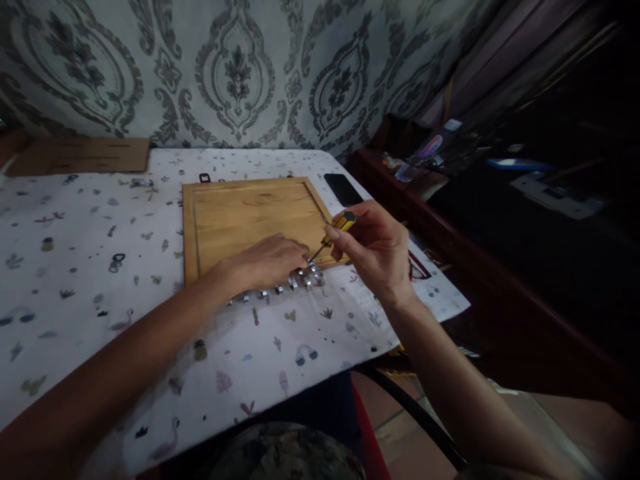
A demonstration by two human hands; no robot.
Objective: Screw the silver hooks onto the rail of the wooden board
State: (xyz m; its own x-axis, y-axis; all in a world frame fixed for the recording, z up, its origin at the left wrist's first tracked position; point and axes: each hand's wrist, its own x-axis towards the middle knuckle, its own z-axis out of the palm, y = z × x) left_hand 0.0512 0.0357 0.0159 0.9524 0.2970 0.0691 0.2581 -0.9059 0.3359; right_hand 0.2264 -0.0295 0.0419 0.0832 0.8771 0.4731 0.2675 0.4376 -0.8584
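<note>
A wooden board (250, 207) with a raised frame lies on the table. Along its near edge runs a row of shiny metal hooks (279, 289). My left hand (267, 261) rests over that edge, its fingers bent down and pressed together at the right part of the row; the fingertips are partly hidden. In my right hand (377, 250) is a yellow and black screwdriver (343, 223), pinched by the handle between thumb and fingers. Its shaft slants down to the left, with the tip beside my left fingertips at the hooks. A screw at the tip cannot be made out.
The table has a white patterned cloth (135, 267). A black phone (343, 190) lies beyond the board's right corner, cardboard (80, 157) at the back left. A small clear packet (142, 182) lies left of the board. A plastic bottle (427, 150) is on the dark furniture at right.
</note>
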